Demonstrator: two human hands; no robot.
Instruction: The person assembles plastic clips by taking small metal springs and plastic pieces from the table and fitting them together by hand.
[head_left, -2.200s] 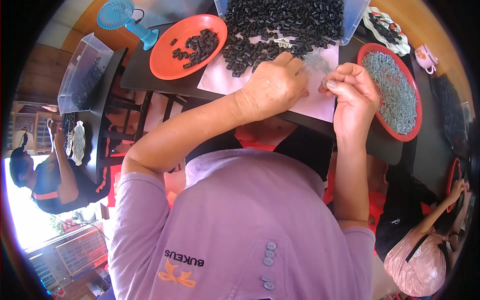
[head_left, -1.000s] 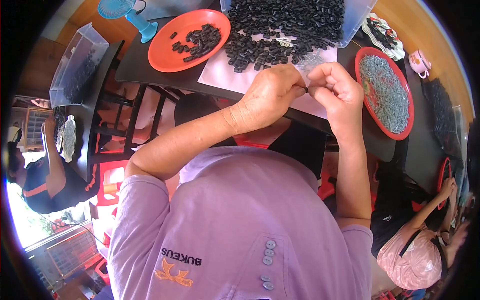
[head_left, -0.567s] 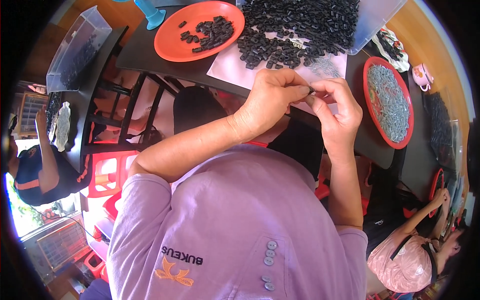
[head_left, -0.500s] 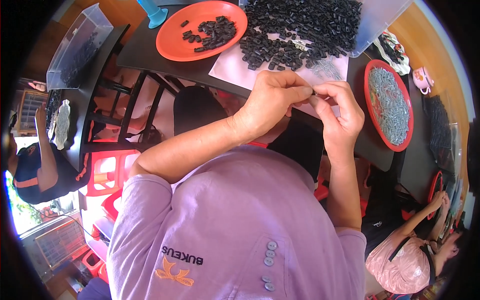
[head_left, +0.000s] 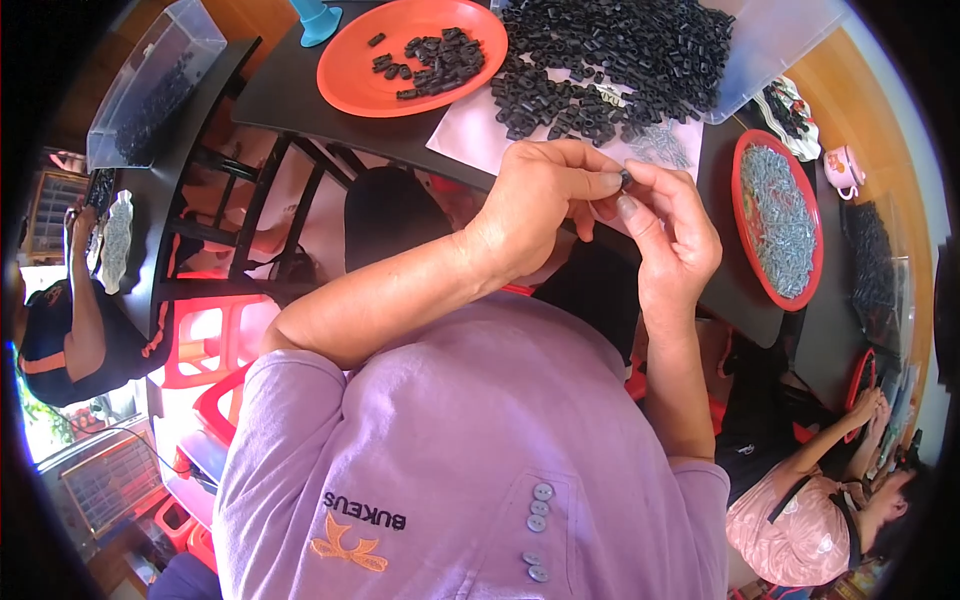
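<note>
Both of my hands meet over the table's near edge, fingertips almost touching. Between them is a small black plastic part (head_left: 626, 178), mostly covered by my fingers. My left hand (head_left: 545, 195) pinches it between thumb and forefinger. The fingers of my right hand (head_left: 675, 215) are curled in a pinch beside the same part; whether they also hold a screw is hidden. Just beyond my hands a big heap of black plastic parts (head_left: 620, 60) lies on a pale sheet (head_left: 465, 135), with some loose silvery screws (head_left: 660, 145) at its near right.
An orange plate (head_left: 345, 80) with several black parts stands left of the heap. A red plate (head_left: 742, 215) full of screws (head_left: 780, 225) is at the right, near a pink cup (head_left: 843, 170). Clear bins (head_left: 200, 45) stand on the tables. Two other people work at the left and right.
My left hand stays nearly in place while my right fingertips shift slightly, and more of the black part shows between them. The view has moved a little.
</note>
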